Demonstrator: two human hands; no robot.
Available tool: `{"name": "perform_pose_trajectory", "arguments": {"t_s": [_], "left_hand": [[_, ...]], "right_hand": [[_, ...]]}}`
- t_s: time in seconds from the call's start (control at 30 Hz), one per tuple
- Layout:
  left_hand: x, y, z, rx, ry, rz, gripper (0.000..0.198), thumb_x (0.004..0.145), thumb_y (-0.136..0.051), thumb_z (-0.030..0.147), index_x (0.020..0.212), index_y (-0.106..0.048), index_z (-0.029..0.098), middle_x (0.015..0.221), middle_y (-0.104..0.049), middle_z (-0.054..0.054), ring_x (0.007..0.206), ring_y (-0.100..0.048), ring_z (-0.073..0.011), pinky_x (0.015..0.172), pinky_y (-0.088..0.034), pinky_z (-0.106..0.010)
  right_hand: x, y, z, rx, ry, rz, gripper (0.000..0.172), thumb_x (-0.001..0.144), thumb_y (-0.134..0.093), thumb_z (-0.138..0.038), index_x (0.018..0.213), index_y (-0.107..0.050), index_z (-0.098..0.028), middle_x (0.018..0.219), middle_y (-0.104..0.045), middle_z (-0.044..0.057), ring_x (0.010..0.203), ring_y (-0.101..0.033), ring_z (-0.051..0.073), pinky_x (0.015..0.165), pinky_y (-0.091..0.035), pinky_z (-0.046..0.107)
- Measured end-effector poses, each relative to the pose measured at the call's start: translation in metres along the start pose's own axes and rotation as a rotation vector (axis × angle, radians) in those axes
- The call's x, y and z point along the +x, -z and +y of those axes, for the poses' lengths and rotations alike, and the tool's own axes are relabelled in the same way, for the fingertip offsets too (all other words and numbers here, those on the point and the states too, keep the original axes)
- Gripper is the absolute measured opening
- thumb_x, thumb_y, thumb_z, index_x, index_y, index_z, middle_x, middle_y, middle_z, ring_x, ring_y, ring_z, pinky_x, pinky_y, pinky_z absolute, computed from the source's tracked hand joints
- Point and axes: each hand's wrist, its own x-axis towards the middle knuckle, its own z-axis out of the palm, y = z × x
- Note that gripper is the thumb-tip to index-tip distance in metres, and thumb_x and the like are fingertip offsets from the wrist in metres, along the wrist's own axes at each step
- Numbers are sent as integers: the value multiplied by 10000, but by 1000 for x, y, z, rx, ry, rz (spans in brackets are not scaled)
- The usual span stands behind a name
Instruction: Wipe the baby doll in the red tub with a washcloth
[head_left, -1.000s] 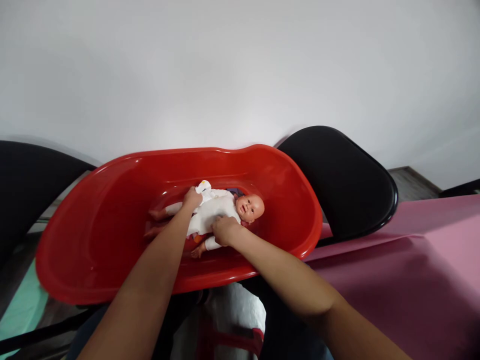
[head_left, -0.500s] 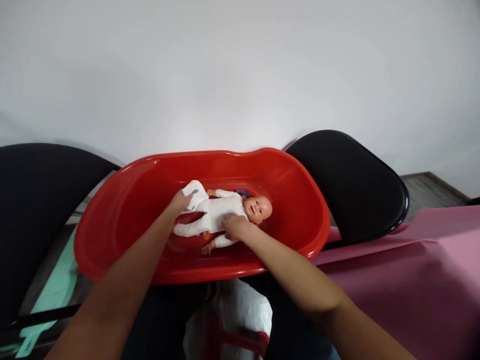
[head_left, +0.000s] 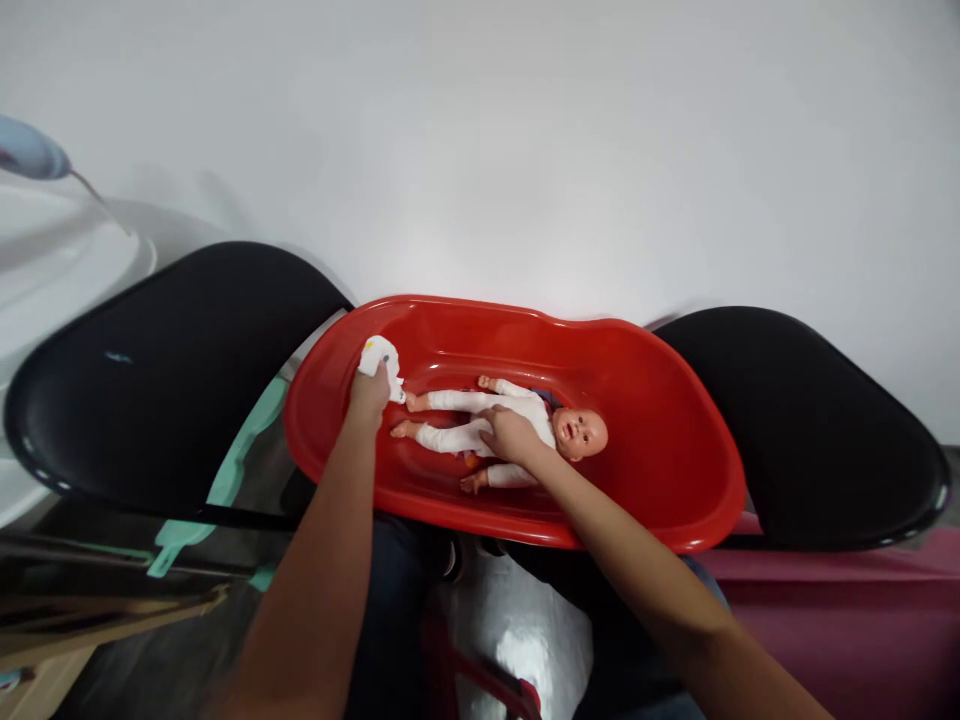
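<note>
A baby doll (head_left: 526, 408) in a white bodysuit lies on its back inside a red baby bathtub (head_left: 667, 520), its head to the right and bare feet to the left. At the tub's left end my left hand (head_left: 372, 388) grips a white printed cloth (head_left: 381, 352), held just beyond the doll's feet. My right hand (head_left: 511, 434) is on the doll's hip and belly, its fingers curled against the white fabric. Part of the doll's waist is hidden beneath that hand.
Black chairs stand on both sides of the tub, one left (head_left: 172, 370) and one right (head_left: 832, 430). A mint-green plastic piece (head_left: 236, 465) hangs by the left chair. Pink material (head_left: 840, 610) lies low right. A white wall (head_left: 480, 150) rises behind.
My left hand has drawn the cloth leftward, off the doll's legs and past its feet, which now show. My right hand has shifted from the chest toward the hip. The view has swung left.
</note>
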Motion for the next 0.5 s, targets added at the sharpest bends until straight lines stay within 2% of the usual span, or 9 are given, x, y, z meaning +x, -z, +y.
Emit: {"name": "perform_pose_trajectory", "arguments": {"t_s": [0.1, 0.2, 0.27, 0.33, 0.4, 0.5], "left_hand": [[-3, -3, 14, -60, 50, 5, 364, 1099, -475, 255, 1392, -660, 142, 1258, -754, -128, 1093, -755, -232, 897, -621, -279], [-7, -1, 19, -128, -29, 31, 464, 1084, -438, 190, 1531, -561, 169, 1448, -676, -119, 1218, -714, -204, 967, -593, -253], [-8, 2, 16, -137, -81, 38, 492, 1081, -434, 200, 1563, -531, 185, 1514, -634, -108, 1291, -678, -193, 1000, -574, -242], [-4, 4, 11, -113, -94, 21, 494, 1103, -406, 257, 1580, -513, 181, 1496, -648, -112, 1285, -683, -194, 985, -573, -240], [2, 3, 6, -51, -81, -14, 503, 1128, -375, 347, 1581, -511, 173, 1415, -700, -123, 1216, -718, -206, 947, -577, -250], [10, 1, 2, 32, -40, -22, 521, 1127, -397, 452, 1512, -578, 151, 1309, -743, -154, 1159, -738, -248, 949, -570, -292]], "right_hand": [[48, -9, -34, -45, 83, 40, 461, 1048, -547, -336, 1478, -609, -183, 1440, -649, 136, 1280, -621, 243, 1118, -435, 323], [95, -23, -58, -106, 122, 26, 607, 996, -665, -401, 1539, -546, -159, 1527, -575, 175, 1396, -530, 299, 1207, -366, 411], [116, -33, -65, -123, 91, -5, 708, 972, -709, -383, 1592, -480, -131, 1568, -531, 211, 1457, -474, 317, 1239, -315, 448], [127, -41, -66, -107, 23, -42, 651, 1018, -653, -367, 1597, -475, -127, 1560, -539, 225, 1446, -487, 318, 1226, -308, 452], [128, -45, -63, -80, -23, -66, 513, 1072, -571, -357, 1529, -552, -124, 1509, -584, 224, 1378, -544, 310, 1177, -337, 432], [121, -41, -54, -70, -15, -12, 410, 1082, -571, -338, 1419, -633, -114, 1421, -642, 216, 1282, -597, 273, 1092, -380, 368]]}}
